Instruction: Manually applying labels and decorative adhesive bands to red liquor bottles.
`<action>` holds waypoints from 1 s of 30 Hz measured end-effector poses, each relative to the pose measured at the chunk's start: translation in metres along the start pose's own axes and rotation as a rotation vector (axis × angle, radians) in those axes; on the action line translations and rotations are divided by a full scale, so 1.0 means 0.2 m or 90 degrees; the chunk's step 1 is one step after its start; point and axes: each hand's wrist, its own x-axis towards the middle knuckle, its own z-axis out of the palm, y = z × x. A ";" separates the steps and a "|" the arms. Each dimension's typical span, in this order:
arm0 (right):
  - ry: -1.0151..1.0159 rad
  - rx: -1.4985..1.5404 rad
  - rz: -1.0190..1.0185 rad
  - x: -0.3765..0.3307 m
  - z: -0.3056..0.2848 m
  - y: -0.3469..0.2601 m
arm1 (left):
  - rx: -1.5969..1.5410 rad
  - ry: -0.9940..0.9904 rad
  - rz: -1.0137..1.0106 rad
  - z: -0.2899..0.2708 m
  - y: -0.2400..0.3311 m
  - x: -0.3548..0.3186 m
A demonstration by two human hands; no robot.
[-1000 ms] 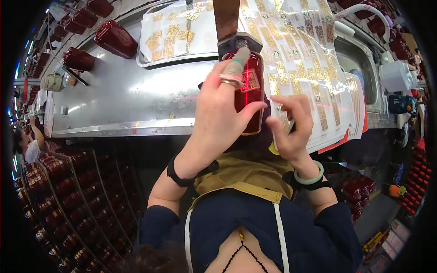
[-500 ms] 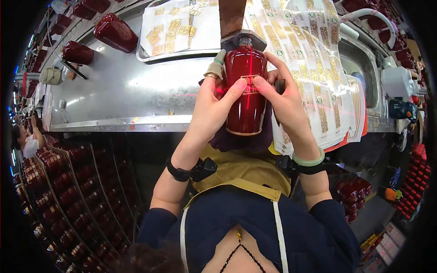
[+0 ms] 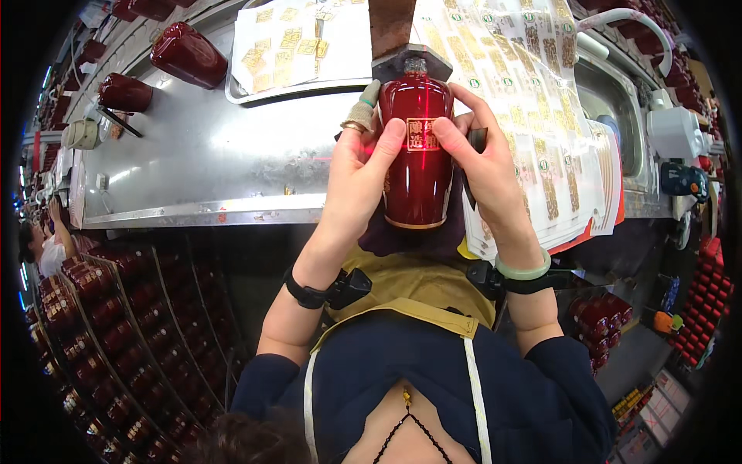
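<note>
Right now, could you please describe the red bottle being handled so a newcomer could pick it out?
On the long steel workbench, find the glossy dark-red ceramic bottle standing against a metal jig. Unlike the red bottles lying at the far left, both hands press a gold square label onto its front.

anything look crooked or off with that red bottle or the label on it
Nothing stands out. The red bottle lies straight between the left hand and right hand, both thumbs pressing its small gold label, which sits square under a red laser line. No spills or cracks show.
</note>
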 end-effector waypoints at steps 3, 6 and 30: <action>0.000 0.029 0.018 0.00 0.00 0.01 | -0.020 0.001 0.001 0.00 0.00 0.00; 0.004 0.015 0.003 0.00 0.00 0.01 | 0.013 0.000 0.015 0.01 -0.01 0.00; 0.002 0.064 0.013 0.00 0.00 0.01 | 0.006 0.004 0.016 0.01 -0.02 -0.01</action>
